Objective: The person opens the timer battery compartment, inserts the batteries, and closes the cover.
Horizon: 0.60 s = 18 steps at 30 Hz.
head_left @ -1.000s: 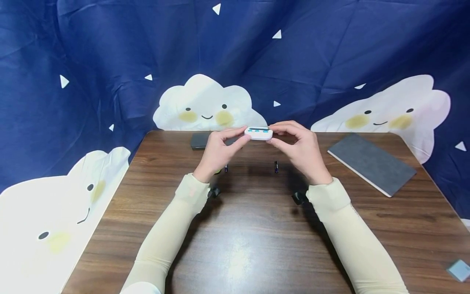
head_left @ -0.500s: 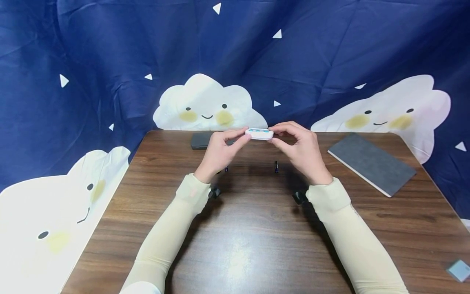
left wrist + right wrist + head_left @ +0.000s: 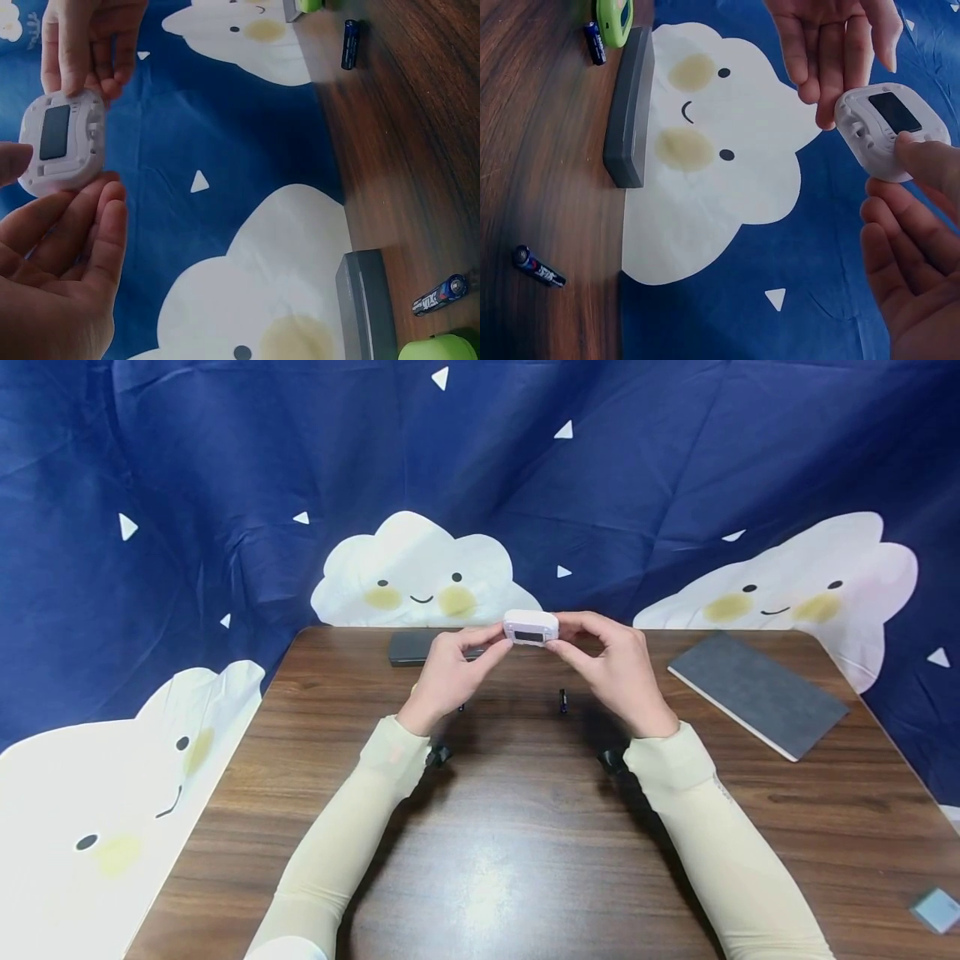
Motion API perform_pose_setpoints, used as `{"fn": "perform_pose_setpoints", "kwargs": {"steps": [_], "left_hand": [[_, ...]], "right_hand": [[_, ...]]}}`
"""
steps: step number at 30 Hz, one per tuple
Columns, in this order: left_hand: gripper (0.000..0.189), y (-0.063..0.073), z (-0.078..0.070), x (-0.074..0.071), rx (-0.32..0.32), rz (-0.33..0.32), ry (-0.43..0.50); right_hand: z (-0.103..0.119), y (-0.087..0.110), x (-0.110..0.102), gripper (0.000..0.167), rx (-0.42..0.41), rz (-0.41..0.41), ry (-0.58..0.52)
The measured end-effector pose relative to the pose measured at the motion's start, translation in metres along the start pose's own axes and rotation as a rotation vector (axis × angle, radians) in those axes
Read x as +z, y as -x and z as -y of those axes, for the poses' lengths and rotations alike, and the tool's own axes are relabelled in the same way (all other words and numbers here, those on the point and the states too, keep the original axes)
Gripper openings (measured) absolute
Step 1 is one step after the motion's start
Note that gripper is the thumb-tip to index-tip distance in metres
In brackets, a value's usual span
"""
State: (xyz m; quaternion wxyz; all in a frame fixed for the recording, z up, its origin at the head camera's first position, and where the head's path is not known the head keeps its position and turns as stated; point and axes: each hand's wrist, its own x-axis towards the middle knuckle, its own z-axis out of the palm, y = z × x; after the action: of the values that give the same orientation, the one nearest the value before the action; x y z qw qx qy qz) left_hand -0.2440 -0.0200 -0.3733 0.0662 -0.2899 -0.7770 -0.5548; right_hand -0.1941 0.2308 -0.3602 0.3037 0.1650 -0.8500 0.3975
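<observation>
A small white digital timer (image 3: 531, 620) is held up over the far part of the table, between both hands. Its back, with a dark rectangular pad, faces the wrist cameras, and the side with blue buttons is hidden. My left hand (image 3: 452, 670) pinches its left end between thumb and fingers. From the other side my right hand (image 3: 617, 675) grips the right end, thumb in front. Moulded recesses run along one edge of the timer (image 3: 861, 120) in the right wrist view. Below, on the wood, lie two dark blue batteries, one battery (image 3: 538, 268) to the right and another battery (image 3: 439, 295) to the left.
A dark grey box (image 3: 411, 647) lies at the table's back edge behind my left hand. Beside it is a bright green device (image 3: 615, 22). A grey notebook (image 3: 757, 693) rests at the back right, and a light blue block (image 3: 936, 910) at the right edge.
The timer has been tipped over: its blue buttons showed a second ago, and now its back with the dark pad faces me. Both hands keep their grip and have hardly moved.
</observation>
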Motion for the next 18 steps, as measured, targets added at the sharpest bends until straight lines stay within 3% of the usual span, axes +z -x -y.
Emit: {"fn": "perform_pose_setpoints", "kwargs": {"steps": [9, 18], "left_hand": [[0.036, -0.0003, -0.0014, 0.0012, 0.022, 0.004, 0.01], [0.043, 0.0004, -0.0021, 0.0016, 0.054, -0.006, -0.003]], "right_hand": [[0.0005, -0.0007, -0.002, 0.047, 0.062, 0.038, -0.092], [0.0062, -0.0028, -0.0093, 0.05, 0.248, 0.13, -0.246]]}}
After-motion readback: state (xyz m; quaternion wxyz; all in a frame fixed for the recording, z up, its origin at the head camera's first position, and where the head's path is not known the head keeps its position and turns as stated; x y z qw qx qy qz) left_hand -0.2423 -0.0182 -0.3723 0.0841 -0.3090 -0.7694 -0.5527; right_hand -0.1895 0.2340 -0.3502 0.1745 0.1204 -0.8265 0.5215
